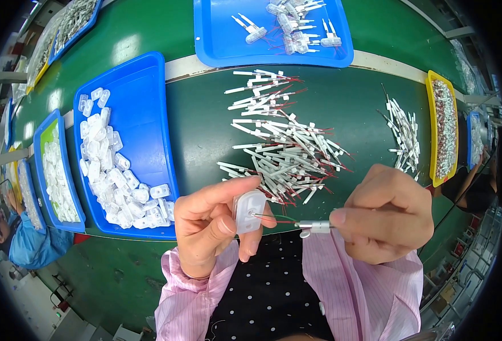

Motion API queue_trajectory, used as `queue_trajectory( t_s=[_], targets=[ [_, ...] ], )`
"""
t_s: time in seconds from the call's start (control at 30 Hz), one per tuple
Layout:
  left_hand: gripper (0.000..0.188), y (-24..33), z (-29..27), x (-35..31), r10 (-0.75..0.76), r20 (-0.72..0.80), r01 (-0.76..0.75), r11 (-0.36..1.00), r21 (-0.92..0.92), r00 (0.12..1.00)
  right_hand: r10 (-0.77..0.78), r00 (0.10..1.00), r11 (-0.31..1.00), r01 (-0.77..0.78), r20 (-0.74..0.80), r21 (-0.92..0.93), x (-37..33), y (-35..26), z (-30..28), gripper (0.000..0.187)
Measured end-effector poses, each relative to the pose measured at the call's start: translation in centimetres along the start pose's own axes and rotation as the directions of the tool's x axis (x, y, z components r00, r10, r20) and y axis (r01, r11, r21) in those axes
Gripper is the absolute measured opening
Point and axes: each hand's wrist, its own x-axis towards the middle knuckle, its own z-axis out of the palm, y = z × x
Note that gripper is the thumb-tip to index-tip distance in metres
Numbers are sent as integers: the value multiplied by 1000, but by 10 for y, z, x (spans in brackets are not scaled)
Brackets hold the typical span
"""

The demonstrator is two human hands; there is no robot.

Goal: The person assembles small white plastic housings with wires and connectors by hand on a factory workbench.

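Between thumb and fingers, my left hand (214, 224) grips a clear-white plastic housing (251, 211), a small rounded oblong piece with its broad face tilted toward me. Red and dark green wires (279, 217) run from a spot on that housing across to a slim white wired stick (317, 225). My right hand (384, 216) pinches the far end of this stick, its fingers closed and covering the rest of it. Both hands are raised in front of the table's near edge, a short gap apart, joined by the wires.
A heap of white wired sticks (290, 148) lies mid-table, a smaller bunch (404, 136) to its right. The blue tray (148, 102) at left holds loose housings; another blue tray (222, 51) at the back holds housings with sticks attached. A yellow tray (433, 131) stands far right. Someone in blue (40, 241) sits leftward.
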Motion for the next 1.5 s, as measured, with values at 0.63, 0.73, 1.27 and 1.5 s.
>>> queue_trajectory(
  t_s=[0.63, 0.73, 1.27, 1.5],
  targets=[
    [46, 2, -1, 1, 18, 8, -19, 994, 104, 1000, 16, 992, 995, -4, 128, -95, 15, -3, -8, 22],
    [46, 0, -2, 2, 35, 8, -36, 992, 117, 999, 15, 986, 993, 5, 167, -118, 21, -7, -13, 22],
    [42, -3, -11, 3, 104, 144, -113, 992, 54, 984, -1, 994, 997, 8, 108, -71, 19, 4, -8, 20],
    [42, -5, -9, 4, 118, 155, -131, 989, 73, 981, 33, 991, 996, -23, 126, -82, 16, -1, -9, 22]
  ],
)
